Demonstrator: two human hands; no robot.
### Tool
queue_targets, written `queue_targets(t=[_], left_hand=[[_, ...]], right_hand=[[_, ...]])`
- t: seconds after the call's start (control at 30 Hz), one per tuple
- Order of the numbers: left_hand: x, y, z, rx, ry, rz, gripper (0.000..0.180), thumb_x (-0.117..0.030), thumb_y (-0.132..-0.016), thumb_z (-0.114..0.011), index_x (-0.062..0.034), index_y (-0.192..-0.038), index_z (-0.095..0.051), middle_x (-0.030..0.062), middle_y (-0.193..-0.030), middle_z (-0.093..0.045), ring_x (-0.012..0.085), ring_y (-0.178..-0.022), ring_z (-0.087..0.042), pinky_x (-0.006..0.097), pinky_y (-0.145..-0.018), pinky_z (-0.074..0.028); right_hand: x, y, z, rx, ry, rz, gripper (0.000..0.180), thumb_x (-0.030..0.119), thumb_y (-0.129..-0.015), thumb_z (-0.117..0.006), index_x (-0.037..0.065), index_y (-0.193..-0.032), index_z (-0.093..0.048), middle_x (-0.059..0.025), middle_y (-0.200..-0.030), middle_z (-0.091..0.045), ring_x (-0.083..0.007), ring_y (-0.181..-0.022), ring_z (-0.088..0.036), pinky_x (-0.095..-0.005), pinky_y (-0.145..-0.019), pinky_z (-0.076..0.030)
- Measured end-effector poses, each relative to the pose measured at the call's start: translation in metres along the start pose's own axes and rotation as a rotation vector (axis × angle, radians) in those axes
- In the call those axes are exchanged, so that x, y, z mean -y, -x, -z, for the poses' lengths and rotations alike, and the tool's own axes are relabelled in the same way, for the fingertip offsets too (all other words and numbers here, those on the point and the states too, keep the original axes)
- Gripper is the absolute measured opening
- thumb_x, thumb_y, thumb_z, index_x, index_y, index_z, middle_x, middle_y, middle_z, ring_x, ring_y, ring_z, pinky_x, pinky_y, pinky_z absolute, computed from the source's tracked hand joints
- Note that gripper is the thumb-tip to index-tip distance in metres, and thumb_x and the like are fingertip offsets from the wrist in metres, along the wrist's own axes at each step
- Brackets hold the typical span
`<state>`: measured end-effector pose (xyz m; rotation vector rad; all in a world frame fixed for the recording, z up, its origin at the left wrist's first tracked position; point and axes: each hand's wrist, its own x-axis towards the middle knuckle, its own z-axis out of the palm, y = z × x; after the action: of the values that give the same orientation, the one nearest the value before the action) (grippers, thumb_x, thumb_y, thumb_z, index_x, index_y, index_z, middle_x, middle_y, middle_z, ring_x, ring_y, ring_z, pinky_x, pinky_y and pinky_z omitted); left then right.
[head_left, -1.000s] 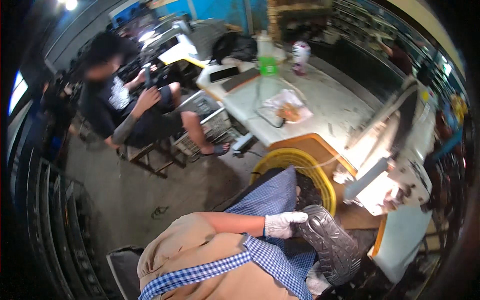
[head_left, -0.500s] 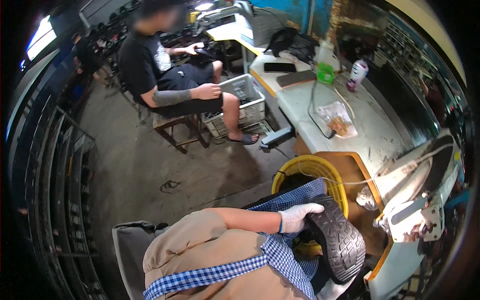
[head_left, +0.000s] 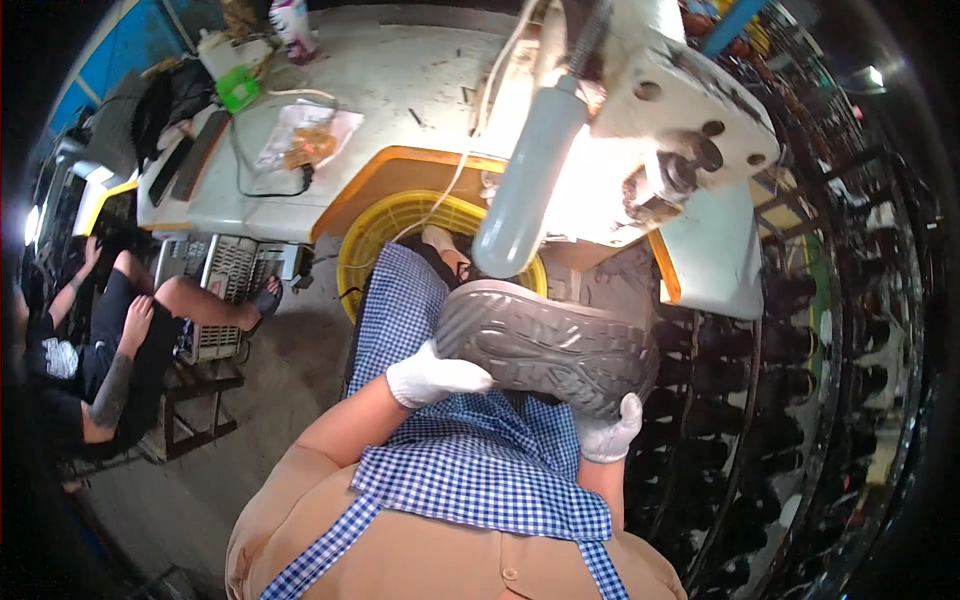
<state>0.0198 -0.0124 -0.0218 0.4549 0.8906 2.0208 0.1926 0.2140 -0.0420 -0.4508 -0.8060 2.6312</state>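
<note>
A dark shoe (head_left: 545, 345) lies sideways between my hands, its grooved sole facing up at me. My left hand (head_left: 435, 378), in a white knit glove, grips the left end with its thumb over the lower edge. At the other end my right hand (head_left: 610, 432), gloved the same way, has its thumb up against the sole; its other fingers are hidden beneath the shoe. Just beyond the shoe hangs a grey cylindrical lamp (head_left: 530, 185) in front of a white machine head (head_left: 690, 130). My blue checked apron (head_left: 480, 480) is below the shoe.
A yellow basket (head_left: 365, 240) stands under the table cutout. On the white table (head_left: 410, 65) are a plastic packet (head_left: 310, 135), a green-based bottle (head_left: 237, 88) and a cable. Shoe racks (head_left: 750, 400) line the right. A seated person (head_left: 110, 330) is at the left.
The view has swung to the right, bringing the machine to the front. The shoe has turned from upright to lying across, and my right hand now shows more clearly on it.
</note>
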Motion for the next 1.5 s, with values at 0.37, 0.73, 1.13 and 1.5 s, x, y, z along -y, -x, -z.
queue_targets(t=[0.37, 0.73, 1.13, 1.5], left_hand=[[-0.005, -0.073, 0.019, 0.195, -0.157, 0.024, 0.099, -0.02, -0.071, -0.092, 0.0016, -0.151, -0.038, 0.0127, -0.149, -0.049, 0.0215, -0.137, -0.045, 0.039, -0.116, -0.036], [-0.015, -0.039, 0.049, -0.415, -0.37, 0.11, 0.086, -0.014, -0.069, -0.082, -0.0097, -0.146, -0.045, 0.0125, -0.14, -0.056, 0.0323, -0.131, -0.054, 0.05, -0.111, -0.045], [-0.035, 0.026, 0.079, -0.134, 0.629, -0.262, 0.093, -0.016, -0.069, -0.082, -0.0106, -0.151, -0.04, 0.0161, -0.149, -0.048, 0.0352, -0.138, -0.047, 0.053, -0.116, -0.039], [-0.066, -0.008, 0.074, -0.089, -0.11, -0.204, 0.063, -0.034, -0.096, -0.062, 0.0038, -0.143, -0.044, 0.0226, -0.144, -0.051, 0.0351, -0.134, -0.05, 0.044, -0.116, -0.038]], right_hand=[[0.037, -0.043, 0.038, 0.067, 0.087, 0.258, 0.084, 0.037, -0.079, -0.079, 0.013, -0.151, -0.043, -0.0107, -0.148, -0.051, -0.0352, -0.133, -0.051, -0.0575, -0.109, -0.042], [0.019, -0.049, -0.018, 0.123, 0.131, 0.202, 0.086, -0.007, -0.073, -0.065, 0.007, -0.153, -0.037, -0.0169, -0.15, -0.048, -0.0357, -0.136, -0.05, -0.0517, -0.11, -0.046], [-0.039, -0.096, -0.084, 0.429, 0.601, 0.03, 0.083, 0.009, -0.079, -0.079, 0.001, -0.15, -0.036, -0.016, -0.145, -0.052, -0.03, -0.133, -0.053, -0.0448, -0.109, -0.046], [0.008, -0.138, -0.139, 0.546, 0.797, -0.561, 0.069, 0.011, -0.076, -0.087, 0.0, -0.136, -0.056, -0.01, -0.129, -0.065, -0.0162, -0.113, -0.063, -0.0309, -0.099, -0.052]])
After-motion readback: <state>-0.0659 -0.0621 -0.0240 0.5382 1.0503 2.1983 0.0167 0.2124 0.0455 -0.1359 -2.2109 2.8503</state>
